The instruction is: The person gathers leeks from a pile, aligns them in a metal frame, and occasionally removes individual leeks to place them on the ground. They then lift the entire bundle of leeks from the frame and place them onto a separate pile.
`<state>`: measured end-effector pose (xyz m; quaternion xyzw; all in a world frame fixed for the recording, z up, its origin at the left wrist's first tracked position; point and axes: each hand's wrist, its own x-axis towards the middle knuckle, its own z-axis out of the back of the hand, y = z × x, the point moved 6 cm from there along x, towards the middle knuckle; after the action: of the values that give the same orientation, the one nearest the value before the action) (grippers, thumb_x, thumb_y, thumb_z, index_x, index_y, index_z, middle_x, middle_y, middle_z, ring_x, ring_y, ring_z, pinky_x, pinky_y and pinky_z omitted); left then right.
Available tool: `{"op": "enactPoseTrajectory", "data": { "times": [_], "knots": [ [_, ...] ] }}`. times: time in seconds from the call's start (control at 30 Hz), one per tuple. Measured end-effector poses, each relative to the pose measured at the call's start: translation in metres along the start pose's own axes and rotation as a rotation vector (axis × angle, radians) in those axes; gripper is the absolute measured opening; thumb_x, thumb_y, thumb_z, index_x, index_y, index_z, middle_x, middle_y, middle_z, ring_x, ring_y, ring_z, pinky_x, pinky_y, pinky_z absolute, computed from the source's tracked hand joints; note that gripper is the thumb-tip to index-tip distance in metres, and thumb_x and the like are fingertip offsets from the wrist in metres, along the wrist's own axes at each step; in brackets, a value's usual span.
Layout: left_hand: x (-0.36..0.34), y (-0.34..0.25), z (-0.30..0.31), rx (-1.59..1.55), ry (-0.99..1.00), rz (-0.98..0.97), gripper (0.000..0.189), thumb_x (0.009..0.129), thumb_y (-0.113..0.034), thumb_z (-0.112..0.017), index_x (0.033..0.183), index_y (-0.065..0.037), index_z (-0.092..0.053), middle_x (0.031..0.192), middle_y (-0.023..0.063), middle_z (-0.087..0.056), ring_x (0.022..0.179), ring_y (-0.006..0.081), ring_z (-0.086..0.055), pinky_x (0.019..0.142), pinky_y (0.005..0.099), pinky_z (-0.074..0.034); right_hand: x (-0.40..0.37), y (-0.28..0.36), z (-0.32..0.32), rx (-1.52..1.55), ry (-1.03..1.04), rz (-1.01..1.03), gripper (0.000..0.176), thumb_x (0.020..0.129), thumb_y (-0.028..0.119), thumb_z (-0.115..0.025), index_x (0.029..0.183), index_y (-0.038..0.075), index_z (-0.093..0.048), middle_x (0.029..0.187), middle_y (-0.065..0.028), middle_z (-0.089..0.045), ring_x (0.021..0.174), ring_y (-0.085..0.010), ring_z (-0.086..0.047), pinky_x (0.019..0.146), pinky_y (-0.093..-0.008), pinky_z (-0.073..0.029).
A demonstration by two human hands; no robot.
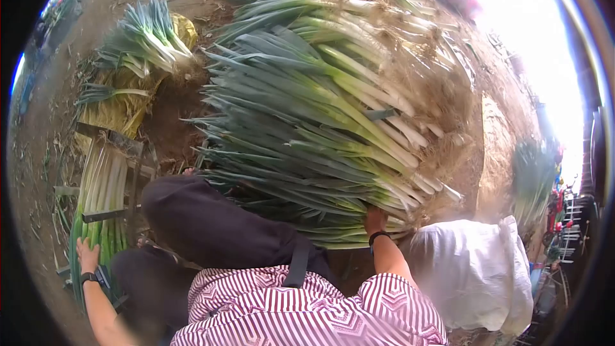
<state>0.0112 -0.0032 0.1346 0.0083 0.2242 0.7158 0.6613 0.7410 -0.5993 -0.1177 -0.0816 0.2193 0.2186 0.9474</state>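
Observation:
A large heap of long green onions point(307, 102) lies across the middle, blue-green leaves to the left and white stems with roots to the right. My right hand point(377, 220) reaches into the near edge of the heap by the pale stems; its fingertips are hidden among them. At the lower left, a bundle of trimmed green onions point(102, 176) lies lengthwise in a metal frame point(122, 141) with crossbars. My left hand point(88, 256) rests on the green end of this bundle, fingers stretched out and apart.
A smaller pile of green onions point(150, 38) lies on yellow sacking point(115, 112) at the upper left. A white sack point(474, 269) is beside my right arm. More green onions point(535, 176) are at the far right. My bent knee point(192, 208) sits between frame and heap.

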Motion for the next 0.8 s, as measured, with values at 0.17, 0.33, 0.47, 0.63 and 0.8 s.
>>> {"op": "enactPoseTrajectory", "data": {
  "times": [0.17,0.33,0.47,0.63,0.8],
  "knots": [
    [-0.018,-0.002,0.015,-0.082,-0.030,-0.123,0.052,0.082,-0.024,-0.062,0.128,-0.002,-0.050,0.145,0.0228,-0.031,0.134,0.0378,-0.029,0.110,0.0441,-0.026,0.007,-0.002,-0.008,0.110,0.024,0.206,0.039,0.077,0.021,-0.069,0.111,0.006,-0.056,0.114,-0.0171,-0.056,0.109,-0.0371,-0.051,0.092,-0.0482,-0.042],
    [-0.007,0.000,0.007,-0.117,-0.062,-0.179,0.048,0.082,-0.021,-0.062,0.125,-0.001,-0.052,0.140,0.0233,-0.039,0.133,0.0369,-0.031,0.110,0.0445,-0.026,-0.043,0.029,0.018,0.216,-0.114,0.495,0.031,0.075,0.020,-0.069,0.098,0.004,-0.056,0.098,-0.0182,-0.058,0.097,-0.0374,-0.055,0.082,-0.0478,-0.044],
    [-0.002,-0.009,0.003,-0.163,-0.093,-0.279,0.045,0.082,-0.020,-0.063,0.122,-0.001,-0.054,0.134,0.0223,-0.045,0.130,0.0355,-0.036,0.109,0.0433,-0.028,-0.061,0.063,0.044,0.312,-0.121,0.651,0.035,0.076,0.019,-0.069,0.105,0.006,-0.054,0.100,-0.0170,-0.058,0.099,-0.0363,-0.056,0.081,-0.0456,-0.045],
    [-0.013,-0.020,0.009,-0.236,-0.183,-0.373,0.039,0.080,-0.020,-0.066,0.113,0.000,-0.059,0.121,0.0207,-0.055,0.118,0.0349,-0.048,0.101,0.0417,-0.038,-0.083,0.181,0.152,0.620,-0.210,0.935,0.032,0.080,0.019,-0.069,0.103,0.007,-0.050,0.095,-0.0167,-0.058,0.091,-0.0360,-0.058,0.073,-0.0434,-0.047],
    [-0.071,-0.056,0.081,-0.310,-0.295,-0.468,0.033,0.079,-0.022,-0.064,0.105,-0.002,-0.065,0.105,0.0195,-0.064,0.104,0.0352,-0.058,0.092,0.0420,-0.045,-0.086,0.307,0.259,0.772,-0.052,1.118,0.030,0.084,0.018,-0.067,0.103,0.005,-0.048,0.087,-0.0180,-0.058,0.084,-0.0396,-0.058,0.069,-0.0430,-0.047]
  ]
}}
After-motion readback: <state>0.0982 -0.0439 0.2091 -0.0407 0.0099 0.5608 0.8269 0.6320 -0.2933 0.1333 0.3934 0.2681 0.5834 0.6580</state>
